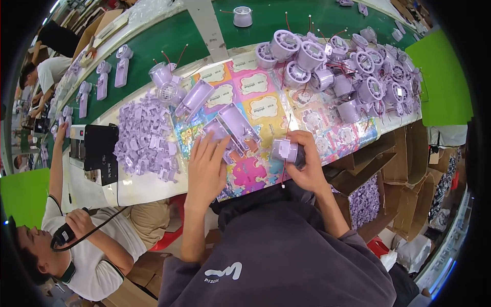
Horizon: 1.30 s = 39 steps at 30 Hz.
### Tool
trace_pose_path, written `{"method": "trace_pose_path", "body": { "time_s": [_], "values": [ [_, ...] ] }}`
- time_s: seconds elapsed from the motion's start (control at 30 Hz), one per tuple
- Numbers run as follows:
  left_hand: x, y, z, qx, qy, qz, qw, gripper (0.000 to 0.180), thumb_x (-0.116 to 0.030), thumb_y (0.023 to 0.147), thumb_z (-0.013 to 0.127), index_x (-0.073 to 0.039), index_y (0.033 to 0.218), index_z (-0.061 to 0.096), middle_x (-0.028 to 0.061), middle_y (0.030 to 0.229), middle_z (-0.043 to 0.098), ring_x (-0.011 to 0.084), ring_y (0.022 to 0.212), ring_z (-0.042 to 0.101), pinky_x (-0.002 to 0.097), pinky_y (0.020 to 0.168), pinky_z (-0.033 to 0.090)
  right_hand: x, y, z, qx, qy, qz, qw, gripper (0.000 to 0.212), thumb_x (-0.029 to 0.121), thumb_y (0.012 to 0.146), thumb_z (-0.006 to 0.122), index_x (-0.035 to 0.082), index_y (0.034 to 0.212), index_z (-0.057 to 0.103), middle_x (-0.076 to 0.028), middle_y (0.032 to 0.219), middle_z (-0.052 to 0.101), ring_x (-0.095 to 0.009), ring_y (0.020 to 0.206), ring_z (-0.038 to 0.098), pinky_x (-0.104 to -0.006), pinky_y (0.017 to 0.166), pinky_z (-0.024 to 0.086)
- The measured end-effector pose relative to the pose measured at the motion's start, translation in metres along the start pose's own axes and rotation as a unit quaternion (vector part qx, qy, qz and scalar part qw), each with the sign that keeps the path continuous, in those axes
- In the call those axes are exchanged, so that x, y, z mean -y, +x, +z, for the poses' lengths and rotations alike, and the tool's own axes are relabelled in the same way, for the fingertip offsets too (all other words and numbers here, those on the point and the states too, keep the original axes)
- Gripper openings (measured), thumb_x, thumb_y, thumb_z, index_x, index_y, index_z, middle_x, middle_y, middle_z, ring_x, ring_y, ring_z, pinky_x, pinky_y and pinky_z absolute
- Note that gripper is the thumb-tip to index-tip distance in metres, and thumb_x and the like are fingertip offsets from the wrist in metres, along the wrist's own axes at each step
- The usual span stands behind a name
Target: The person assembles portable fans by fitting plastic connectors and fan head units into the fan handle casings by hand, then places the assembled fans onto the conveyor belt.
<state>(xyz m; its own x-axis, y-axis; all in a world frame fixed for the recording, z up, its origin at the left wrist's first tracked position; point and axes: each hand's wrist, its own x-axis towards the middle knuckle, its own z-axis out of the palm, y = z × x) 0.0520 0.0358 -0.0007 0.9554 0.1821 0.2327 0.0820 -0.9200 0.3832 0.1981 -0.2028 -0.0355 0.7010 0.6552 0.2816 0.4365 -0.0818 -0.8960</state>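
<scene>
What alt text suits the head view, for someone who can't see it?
A person's right hand holds a lilac part with wires over a colourful mat, while the left hand touches a lilac shell. To the left lies a heap of small lilac pieces, to the right a pile of round housings; a co-worker sits at lower left.

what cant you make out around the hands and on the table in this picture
- Head view: part of the long lilac plastic shell, covered by the left hand.
- Head view: the rounded lilac plastic housing's side against the palm, hidden by the right hand.
- Head view: the bottom of the pile of round lilac plastic housings, hidden by those on top.
- Head view: details of the small lilac plastic pieces, too small.
</scene>
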Motion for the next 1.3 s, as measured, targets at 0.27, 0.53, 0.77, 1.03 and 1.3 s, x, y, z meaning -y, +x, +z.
{"method": "trace_pose_path", "body": {
  "time_s": [0.27, 0.53, 0.77, 1.03, 1.3],
  "values": [
    [-0.017, -0.01, -0.011, -0.008, -0.004, -0.081, 0.997, 0.069, -0.003, 0.067, 0.08, -0.008, 0.133, 0.061, 0.0134, 0.124, 0.059, 0.0364, 0.118, 0.056, 0.0496, 0.105, 0.041, 0.025, 0.01, 0.01, 0.01, -0.077, -0.006, 0.997, 0.056, -0.008, 0.063, 0.059, 0.006, 0.117, 0.062, -0.018, 0.121, 0.054, -0.038, 0.111, 0.057, -0.0427, 0.095, 0.048],
    [-0.009, 0.005, -0.015, 0.04, -0.062, -0.048, 0.996, 0.054, -0.007, 0.066, 0.079, -0.011, 0.118, 0.062, 0.014, 0.107, 0.064, 0.0341, 0.109, 0.063, 0.0482, 0.098, 0.047, 0.046, 0.031, 0.018, 0.006, -0.157, -0.117, 0.981, 0.06, 0.0, 0.056, 0.063, 0.009, 0.115, 0.068, -0.012, 0.113, 0.063, -0.036, 0.103, 0.06, -0.0441, 0.09, 0.048],
    [-0.021, 0.012, -0.023, 0.087, -0.153, -0.103, 0.979, 0.062, -0.015, 0.067, 0.082, -0.008, 0.125, 0.062, 0.0132, 0.104, 0.063, 0.038, 0.097, 0.067, 0.0472, 0.082, 0.054, 0.057, 0.04, 0.02, 0.037, -0.225, -0.185, 0.956, 0.065, -0.001, 0.055, 0.061, 0.011, 0.118, 0.073, -0.01, 0.121, 0.065, -0.035, 0.105, 0.058, -0.045, 0.091, 0.049],
    [-0.026, 0.017, -0.03, 0.114, -0.353, -0.17, 0.913, 0.058, -0.015, 0.072, 0.087, 0.0, 0.124, 0.066, 0.0174, 0.106, 0.073, 0.028, 0.096, 0.072, 0.0362, 0.085, 0.055, 0.075, 0.044, 0.016, 0.041, -0.295, -0.222, 0.929, 0.067, 0.003, 0.061, 0.066, 0.011, 0.127, 0.07, -0.006, 0.126, 0.063, -0.03, 0.108, 0.058, -0.0418, 0.089, 0.045],
    [-0.03, 0.019, -0.03, 0.102, -0.462, -0.229, 0.851, 0.046, -0.005, 0.079, 0.083, 0.002, 0.122, 0.07, 0.0102, 0.1, 0.075, 0.0117, 0.088, 0.067, 0.0289, 0.08, 0.055, 0.085, 0.044, 0.018, 0.01, -0.306, -0.254, 0.918, 0.067, -0.002, 0.058, 0.062, 0.011, 0.123, 0.073, -0.006, 0.124, 0.065, -0.031, 0.105, 0.059, -0.0413, 0.085, 0.047]
  ]
}}
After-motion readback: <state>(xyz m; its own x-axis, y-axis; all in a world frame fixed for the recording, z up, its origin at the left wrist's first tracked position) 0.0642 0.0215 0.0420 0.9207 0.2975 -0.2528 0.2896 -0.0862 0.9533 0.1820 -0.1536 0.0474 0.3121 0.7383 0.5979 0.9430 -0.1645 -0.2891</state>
